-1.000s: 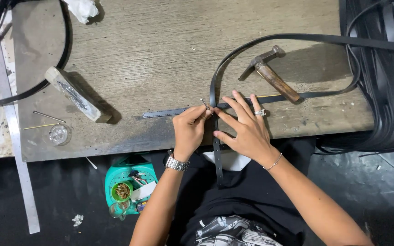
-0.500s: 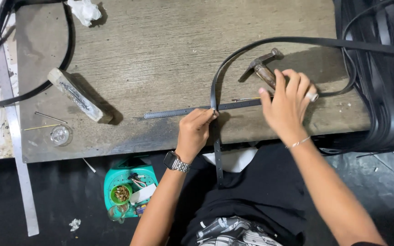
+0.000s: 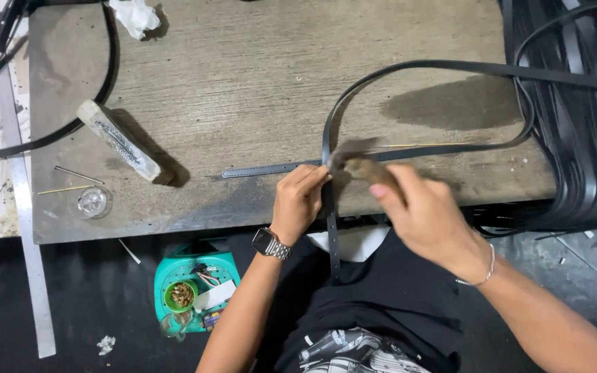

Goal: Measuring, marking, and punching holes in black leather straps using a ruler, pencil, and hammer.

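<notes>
The left hand is pinching the black strap against the near part of the wooden worktable, fingers curled down where the strap is crossing a thin metal strip; the right hand is closed around the handle of a hammer, whose blurred head is hanging just over that crossing; judging from this, the strap and strip are lined up and pinned in place, and the striking at the joint is under way or about to land, not finished; the strap is looping out across the table to the right, where it is joining a heap of black straps, and its free end is dangling off the near edge over the person's lap; whether a nail or rivet is sitting under the fingertips is impossible to tell, since the fingers and the motion blur are covering the spot; the hammer head's shape is smeared; the heap is running out of view at the right, so its extent is hidden
</notes>
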